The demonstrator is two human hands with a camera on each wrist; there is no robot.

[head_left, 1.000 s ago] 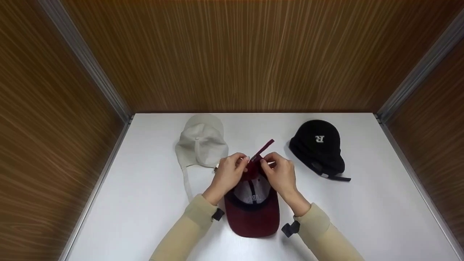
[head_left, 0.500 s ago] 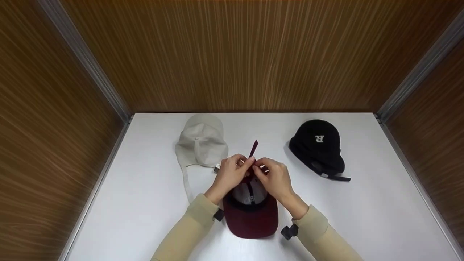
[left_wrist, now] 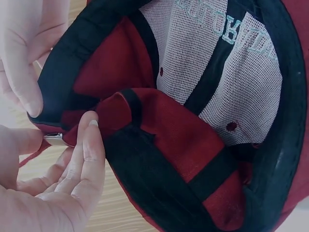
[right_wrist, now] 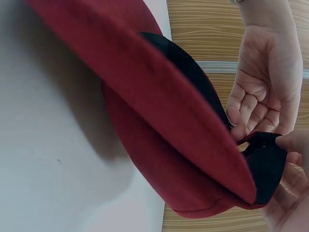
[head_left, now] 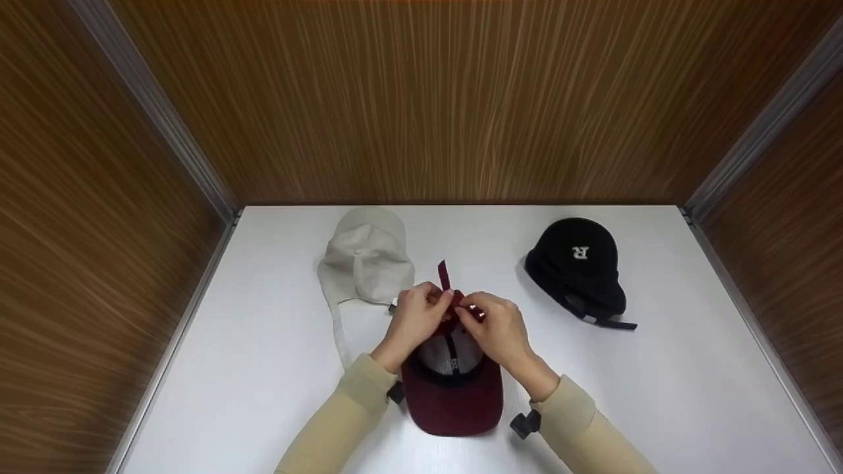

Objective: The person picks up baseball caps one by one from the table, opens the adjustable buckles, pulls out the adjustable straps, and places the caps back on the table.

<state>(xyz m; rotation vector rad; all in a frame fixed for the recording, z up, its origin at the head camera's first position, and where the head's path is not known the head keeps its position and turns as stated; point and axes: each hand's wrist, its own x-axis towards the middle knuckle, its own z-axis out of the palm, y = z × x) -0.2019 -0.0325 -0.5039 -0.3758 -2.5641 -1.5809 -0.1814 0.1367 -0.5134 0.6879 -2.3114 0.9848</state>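
The red cap [head_left: 454, 407] sits near the middle of the surface [head_left: 678, 395], towards the near side, with its inside showing; its long axis runs almost straight near to far, the brim pointing near and the back band lying at the far end; the loose end of its strap [head_left: 444, 276] sticks out far, leaning slightly left; pale mesh and lettering show inside the crown.

The left hand [head_left: 417, 315] has thumb and fingers close together, pinching the strap beside a small metal buckle [left_wrist: 55, 139]; the right hand [head_left: 497, 326] has thumb and forefinger nearly closed, pinching the back band just to the right; both hands cover much of that band from above, so how far the strap goes through the buckle cannot be told.

A white cap [head_left: 369, 260] lies far left, brim pointing far; its tag [head_left: 393, 307] is just beside the left hand, and its long strap [head_left: 339, 332] trails near, towards the left sleeve [head_left: 336, 421]; a black cap [head_left: 576, 266] with a pale letter lies far right, well apart from the hands, its strap [head_left: 616, 324] poking right; a wooden wall [head_left: 428, 105] closes off the far side.
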